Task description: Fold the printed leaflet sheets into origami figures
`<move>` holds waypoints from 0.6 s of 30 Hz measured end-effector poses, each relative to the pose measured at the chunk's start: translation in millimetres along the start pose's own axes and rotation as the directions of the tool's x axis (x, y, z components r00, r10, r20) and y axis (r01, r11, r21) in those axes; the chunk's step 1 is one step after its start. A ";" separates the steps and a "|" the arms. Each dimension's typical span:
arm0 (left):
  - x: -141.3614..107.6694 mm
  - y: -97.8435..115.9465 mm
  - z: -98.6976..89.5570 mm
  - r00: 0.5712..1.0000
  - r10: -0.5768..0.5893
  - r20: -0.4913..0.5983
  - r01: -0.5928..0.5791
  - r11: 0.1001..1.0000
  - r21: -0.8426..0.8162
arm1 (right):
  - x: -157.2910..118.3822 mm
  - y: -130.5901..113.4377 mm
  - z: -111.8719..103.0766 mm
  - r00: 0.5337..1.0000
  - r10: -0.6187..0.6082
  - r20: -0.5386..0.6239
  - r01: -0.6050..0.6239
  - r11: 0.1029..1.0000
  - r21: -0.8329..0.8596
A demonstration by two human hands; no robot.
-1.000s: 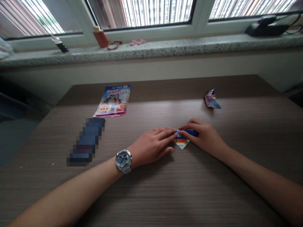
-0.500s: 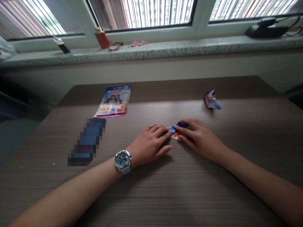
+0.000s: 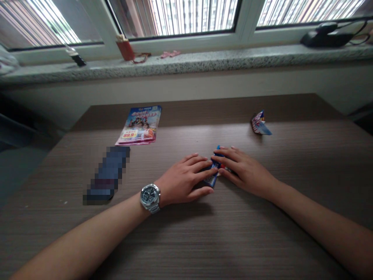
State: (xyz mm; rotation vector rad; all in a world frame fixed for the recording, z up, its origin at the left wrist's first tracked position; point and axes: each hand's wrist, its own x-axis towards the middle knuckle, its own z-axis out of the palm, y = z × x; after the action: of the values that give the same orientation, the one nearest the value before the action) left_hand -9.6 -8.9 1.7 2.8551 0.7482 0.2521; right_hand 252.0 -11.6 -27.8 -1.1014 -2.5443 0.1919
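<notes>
Between my two hands lies a small folded paper (image 3: pixel 212 178), printed blue with a bit of red and white, on the wooden table. My left hand (image 3: pixel 182 179), with a metal watch (image 3: pixel 150 196) at its wrist, rests its outstretched fingertips on the paper's left part. Its thumb is spread apart near the lower corner. From the other side, my right hand (image 3: pixel 247 171) lays its extended fingers over the right part. Both hands are open and press from above. Much of the paper is hidden under the fingers, so its full shape cannot be told.
A stack of printed flyers (image 3: pixel 140 126) lies at the back left, with a pixelated dark flat object (image 3: pixel 107 175) in front of it. A folded colourful paper piece (image 3: pixel 260 123) stands at the back right. Small items, including a red box (image 3: pixel 125 49), sit on the stone windowsill (image 3: pixel 204 64).
The paper between my hands has changed position or fold: a dark blue part now shows beneath my left fingers, and less orange and white is visible. Both hands have shifted only slightly.
</notes>
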 end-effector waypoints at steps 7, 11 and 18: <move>0.3 0.5 1.5 1.000 0.013 0.000 -0.013 1.000 0.012 | 0.0 3.8 0.2 1.000 -0.010 -0.030 0.012 0.998 0.057; 0.0 -1.2 2.6 1.000 0.016 0.016 -0.016 1.000 -0.005 | 0.4 5.3 -0.3 0.999 0.005 -0.045 0.000 0.995 0.095; 1.1 2.1 4.0 1.000 -0.009 0.007 0.009 1.000 0.016 | 1.8 5.8 -0.9 0.996 0.015 -0.089 -0.001 0.988 0.155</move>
State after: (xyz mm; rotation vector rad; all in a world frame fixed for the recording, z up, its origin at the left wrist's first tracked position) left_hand -6.9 -10.7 -1.6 2.8652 0.7655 0.2356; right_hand 255.1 -6.3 -28.0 -1.0365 -2.4014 0.3292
